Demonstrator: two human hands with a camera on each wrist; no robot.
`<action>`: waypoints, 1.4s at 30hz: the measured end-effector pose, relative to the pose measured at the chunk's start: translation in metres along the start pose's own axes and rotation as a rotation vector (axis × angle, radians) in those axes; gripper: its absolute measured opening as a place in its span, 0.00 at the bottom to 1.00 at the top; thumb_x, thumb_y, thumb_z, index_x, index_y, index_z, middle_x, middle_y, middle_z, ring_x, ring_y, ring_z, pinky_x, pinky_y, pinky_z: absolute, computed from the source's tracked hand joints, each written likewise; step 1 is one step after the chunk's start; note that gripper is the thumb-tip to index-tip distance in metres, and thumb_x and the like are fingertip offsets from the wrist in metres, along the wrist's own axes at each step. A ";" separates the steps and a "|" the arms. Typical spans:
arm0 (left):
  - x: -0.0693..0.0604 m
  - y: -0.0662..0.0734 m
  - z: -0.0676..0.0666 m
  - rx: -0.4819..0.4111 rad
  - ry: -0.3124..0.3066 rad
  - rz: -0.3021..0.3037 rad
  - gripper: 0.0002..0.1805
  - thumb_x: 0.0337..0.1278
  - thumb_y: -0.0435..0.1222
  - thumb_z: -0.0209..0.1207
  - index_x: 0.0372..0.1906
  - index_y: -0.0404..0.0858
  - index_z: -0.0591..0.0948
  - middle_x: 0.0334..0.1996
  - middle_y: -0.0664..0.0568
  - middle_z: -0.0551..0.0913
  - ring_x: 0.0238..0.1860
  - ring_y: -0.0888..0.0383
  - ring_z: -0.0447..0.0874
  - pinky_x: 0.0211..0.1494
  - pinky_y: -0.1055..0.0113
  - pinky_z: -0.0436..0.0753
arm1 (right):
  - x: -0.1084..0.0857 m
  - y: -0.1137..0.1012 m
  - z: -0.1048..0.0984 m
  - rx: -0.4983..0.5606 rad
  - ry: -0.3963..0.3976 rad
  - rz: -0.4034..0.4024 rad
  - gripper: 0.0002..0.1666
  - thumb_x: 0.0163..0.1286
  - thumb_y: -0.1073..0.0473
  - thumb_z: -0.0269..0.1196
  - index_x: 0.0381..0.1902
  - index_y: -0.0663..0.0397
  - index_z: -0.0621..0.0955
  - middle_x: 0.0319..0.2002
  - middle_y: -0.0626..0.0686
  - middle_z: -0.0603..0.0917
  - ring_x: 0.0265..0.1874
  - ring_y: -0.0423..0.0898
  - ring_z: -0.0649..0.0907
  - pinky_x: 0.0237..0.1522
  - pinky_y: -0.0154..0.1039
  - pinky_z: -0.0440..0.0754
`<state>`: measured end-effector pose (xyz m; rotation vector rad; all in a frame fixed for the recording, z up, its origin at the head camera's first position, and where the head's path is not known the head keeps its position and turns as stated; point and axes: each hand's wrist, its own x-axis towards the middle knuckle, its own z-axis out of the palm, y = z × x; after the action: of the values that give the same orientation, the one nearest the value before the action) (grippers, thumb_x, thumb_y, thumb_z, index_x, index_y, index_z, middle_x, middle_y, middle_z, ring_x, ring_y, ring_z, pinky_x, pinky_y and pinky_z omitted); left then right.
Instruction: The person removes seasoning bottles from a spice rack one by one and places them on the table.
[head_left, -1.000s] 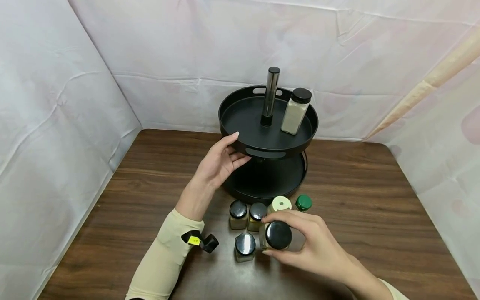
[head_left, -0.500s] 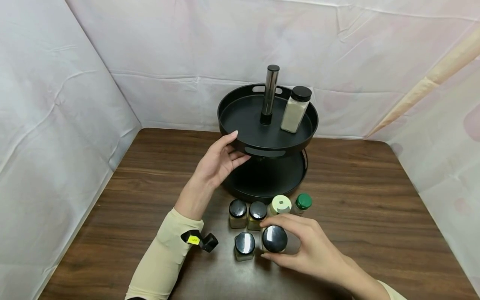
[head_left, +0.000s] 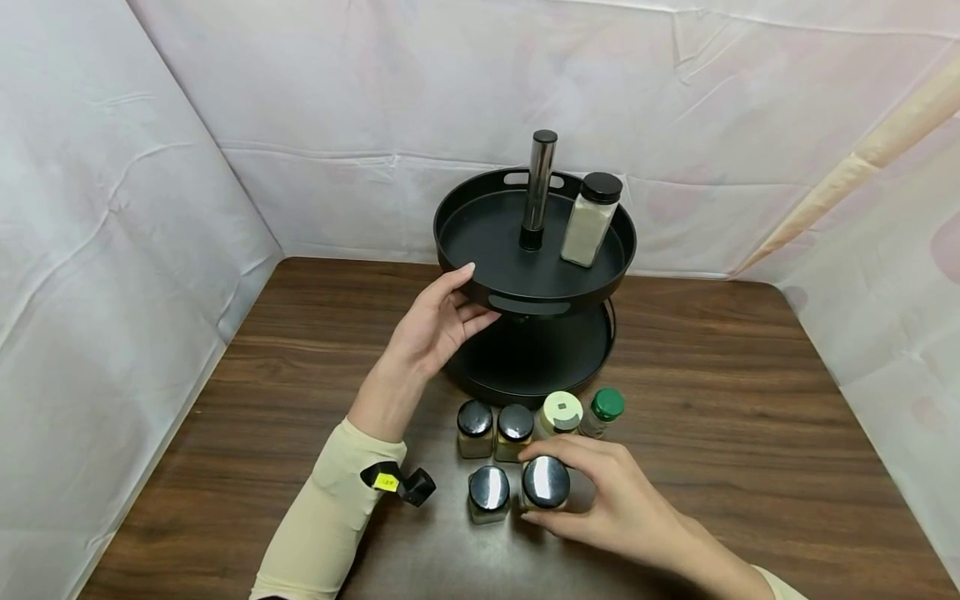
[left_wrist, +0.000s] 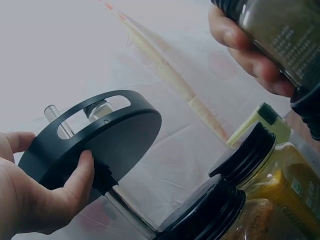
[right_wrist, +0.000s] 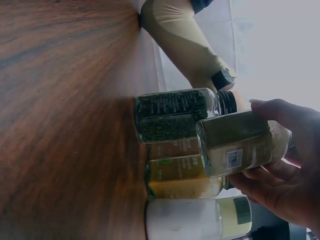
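My left hand [head_left: 431, 337] grips the near-left rim of the upper tray [head_left: 495, 242] of a black two-tier stand, its thumb at the rim and its fingers below. On that tray stands a tall glass spice jar [head_left: 588, 229] with a black lid and pale contents. My right hand [head_left: 622, 500] holds another black-lidded spice jar [right_wrist: 240, 145] between thumb and fingers. In the right wrist view its base is off the table, beside a jar of dark green flakes [right_wrist: 170, 117]. Most of its contents are hidden from the head view.
Two black-lidded jars, one with yellow powder [left_wrist: 285, 190], stand before the lower tray [head_left: 525, 367]. Right of them are a pale-lidded jar [head_left: 561, 411] and a green-capped bottle [head_left: 606, 406]. A metal post [head_left: 538, 183] rises from the upper tray. White cloth [head_left: 337, 100] encloses the wooden table [head_left: 720, 400].
My right hand has shifted slightly left and nearer to me with the spice jar, uncovering more of the green-capped bottle. The left hand keeps its place on the tray rim.
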<state>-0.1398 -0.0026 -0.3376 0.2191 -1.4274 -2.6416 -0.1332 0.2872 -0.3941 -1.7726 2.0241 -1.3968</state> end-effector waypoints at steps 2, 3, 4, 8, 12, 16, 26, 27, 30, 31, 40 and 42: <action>-0.001 0.000 0.000 -0.002 0.001 -0.001 0.23 0.80 0.42 0.53 0.71 0.35 0.72 0.58 0.43 0.79 0.55 0.48 0.85 0.61 0.56 0.85 | -0.001 0.002 0.001 -0.005 0.005 -0.006 0.36 0.57 0.55 0.84 0.62 0.41 0.82 0.54 0.41 0.87 0.51 0.40 0.87 0.54 0.31 0.83; -0.001 0.000 0.000 -0.003 0.001 -0.001 0.23 0.80 0.42 0.53 0.71 0.35 0.72 0.58 0.43 0.79 0.55 0.48 0.85 0.61 0.57 0.85 | -0.001 0.004 0.002 -0.006 0.008 -0.009 0.36 0.57 0.55 0.85 0.62 0.41 0.82 0.54 0.41 0.87 0.51 0.40 0.87 0.54 0.31 0.83; -0.001 0.000 0.000 -0.005 0.001 -0.002 0.23 0.80 0.42 0.54 0.70 0.35 0.72 0.58 0.43 0.79 0.54 0.48 0.85 0.61 0.57 0.85 | -0.002 0.005 0.003 -0.007 0.010 -0.011 0.37 0.57 0.55 0.85 0.62 0.40 0.81 0.54 0.40 0.87 0.51 0.39 0.87 0.54 0.30 0.82; 0.000 -0.001 0.000 -0.008 0.003 -0.006 0.24 0.79 0.41 0.54 0.70 0.35 0.71 0.57 0.43 0.79 0.54 0.48 0.85 0.60 0.57 0.85 | -0.004 0.009 0.006 -0.003 0.011 -0.003 0.37 0.57 0.54 0.84 0.63 0.38 0.81 0.53 0.40 0.86 0.50 0.40 0.87 0.53 0.29 0.82; 0.000 0.000 0.001 -0.003 0.003 -0.005 0.24 0.79 0.41 0.54 0.71 0.35 0.71 0.58 0.43 0.79 0.54 0.48 0.85 0.61 0.56 0.85 | -0.006 0.013 0.009 -0.006 0.007 0.007 0.36 0.58 0.53 0.84 0.62 0.39 0.81 0.53 0.41 0.87 0.50 0.39 0.87 0.53 0.29 0.82; 0.000 0.000 0.001 -0.003 0.003 -0.002 0.24 0.79 0.41 0.54 0.71 0.35 0.71 0.58 0.42 0.79 0.54 0.48 0.85 0.61 0.56 0.85 | -0.006 0.017 0.011 -0.022 -0.006 0.015 0.34 0.58 0.52 0.84 0.61 0.44 0.83 0.52 0.42 0.88 0.51 0.38 0.86 0.53 0.31 0.83; 0.000 0.001 0.000 -0.005 0.002 -0.001 0.25 0.79 0.41 0.54 0.72 0.34 0.70 0.59 0.42 0.78 0.55 0.48 0.85 0.64 0.53 0.83 | -0.009 0.024 0.015 -0.011 -0.040 0.092 0.32 0.60 0.48 0.82 0.60 0.43 0.83 0.54 0.40 0.87 0.52 0.39 0.86 0.56 0.31 0.82; 0.000 0.001 0.000 -0.006 0.002 -0.001 0.25 0.79 0.41 0.54 0.72 0.34 0.70 0.59 0.41 0.78 0.55 0.48 0.85 0.65 0.53 0.82 | -0.010 0.025 0.016 -0.005 -0.043 0.095 0.32 0.60 0.48 0.82 0.60 0.42 0.83 0.53 0.40 0.87 0.52 0.39 0.86 0.55 0.32 0.83; 0.000 0.001 0.000 -0.006 0.000 -0.002 0.26 0.79 0.41 0.54 0.73 0.35 0.70 0.60 0.41 0.78 0.56 0.47 0.84 0.68 0.51 0.80 | -0.010 0.026 0.019 0.007 -0.048 0.094 0.33 0.60 0.48 0.82 0.61 0.40 0.82 0.53 0.39 0.86 0.51 0.38 0.86 0.54 0.33 0.84; 0.000 0.000 0.000 -0.006 -0.002 -0.003 0.26 0.79 0.41 0.54 0.73 0.35 0.70 0.61 0.41 0.77 0.57 0.47 0.84 0.69 0.50 0.79 | -0.011 0.027 0.019 0.010 -0.049 0.091 0.33 0.60 0.49 0.82 0.61 0.40 0.82 0.53 0.39 0.86 0.51 0.38 0.86 0.53 0.33 0.84; -0.001 0.001 0.001 -0.010 -0.002 -0.003 0.27 0.79 0.41 0.54 0.74 0.34 0.69 0.60 0.41 0.77 0.57 0.47 0.84 0.67 0.51 0.80 | -0.011 0.029 0.027 0.039 -0.051 0.092 0.32 0.60 0.50 0.83 0.59 0.44 0.83 0.51 0.39 0.87 0.49 0.38 0.87 0.52 0.34 0.85; 0.000 0.001 0.000 -0.011 -0.001 -0.001 0.26 0.79 0.41 0.54 0.74 0.34 0.69 0.60 0.41 0.77 0.56 0.47 0.84 0.65 0.53 0.82 | -0.011 0.029 0.028 0.047 -0.053 0.094 0.31 0.60 0.51 0.83 0.59 0.45 0.83 0.51 0.40 0.87 0.48 0.38 0.87 0.52 0.35 0.86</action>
<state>-0.1394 -0.0024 -0.3369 0.2180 -1.4127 -2.6500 -0.1340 0.2779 -0.4346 -1.6554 2.0033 -1.3443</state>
